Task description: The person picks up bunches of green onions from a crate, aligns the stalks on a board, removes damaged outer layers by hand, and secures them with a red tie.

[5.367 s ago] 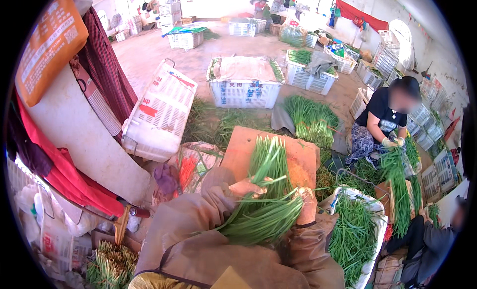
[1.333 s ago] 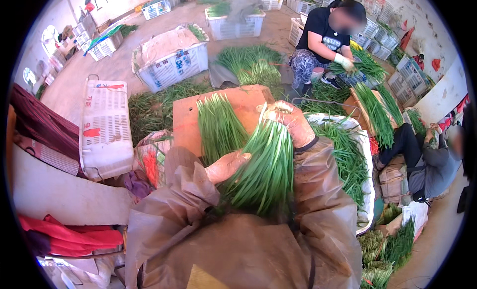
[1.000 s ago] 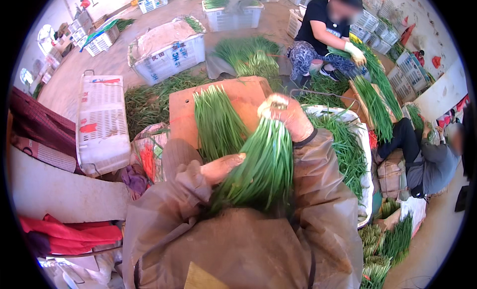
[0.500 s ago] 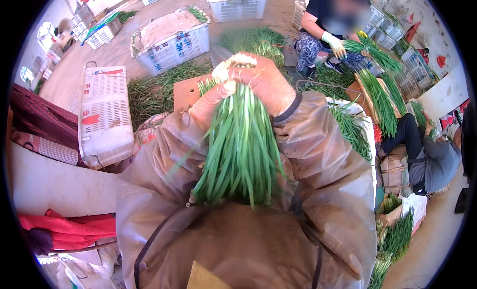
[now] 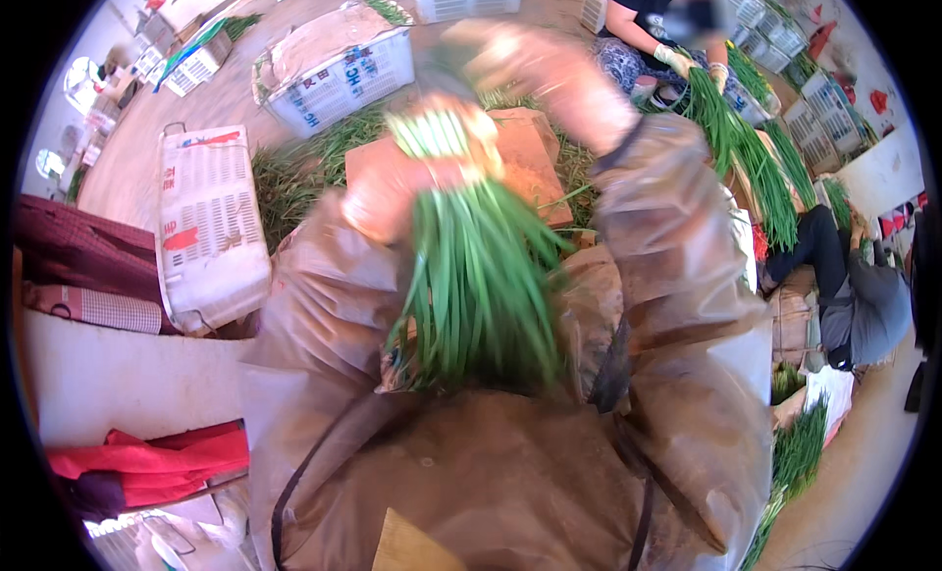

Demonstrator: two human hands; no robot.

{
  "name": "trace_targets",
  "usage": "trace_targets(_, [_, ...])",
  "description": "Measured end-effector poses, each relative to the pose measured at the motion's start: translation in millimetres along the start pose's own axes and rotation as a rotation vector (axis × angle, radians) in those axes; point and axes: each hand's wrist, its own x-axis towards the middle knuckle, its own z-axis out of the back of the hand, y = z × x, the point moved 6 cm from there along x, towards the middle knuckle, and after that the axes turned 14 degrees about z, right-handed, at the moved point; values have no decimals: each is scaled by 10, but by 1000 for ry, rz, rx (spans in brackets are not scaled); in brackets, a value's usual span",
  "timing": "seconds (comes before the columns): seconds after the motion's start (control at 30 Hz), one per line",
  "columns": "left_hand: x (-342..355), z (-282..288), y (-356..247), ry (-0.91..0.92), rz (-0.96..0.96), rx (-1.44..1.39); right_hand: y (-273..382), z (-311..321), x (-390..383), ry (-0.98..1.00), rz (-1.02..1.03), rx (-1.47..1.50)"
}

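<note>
A bunch of green chives [image 5: 476, 277] hangs in front of my chest, its pale stem ends up and its long leaves pointing down toward my brown apron. My left hand [image 5: 388, 190] is closed around the stems near the top. Beyond it, up and to the right, my right hand [image 5: 545, 69] is apart from the bunch; motion smears its fingers, and whether it holds anything cannot be made out. Below and between the hands lies a reddish-brown wooden board [image 5: 528, 169].
Loose chives [image 5: 304, 174] litter the floor past the board. White plastic crates stand at the left [image 5: 211, 228] and ahead [image 5: 343, 85]. At the far right a co-worker's gloved hands [image 5: 677, 61] hold chives; another person [image 5: 868, 306] sits nearer, beside more bunches.
Both hands were together at the top of the bunch; my right hand has come off it and moved up and away. The left hand keeps the bunch, slightly lower. The co-worker's chives have swung downward.
</note>
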Motion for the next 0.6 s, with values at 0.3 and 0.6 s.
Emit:
trace_targets(0.3, [-261,26,-872,-205,-596,584,-214,895,-1362,-362,-547,-302])
trace_targets(0.6, [-373,-1183,900,111,-883,1698,-352,917,-2646,-444,-797,-348])
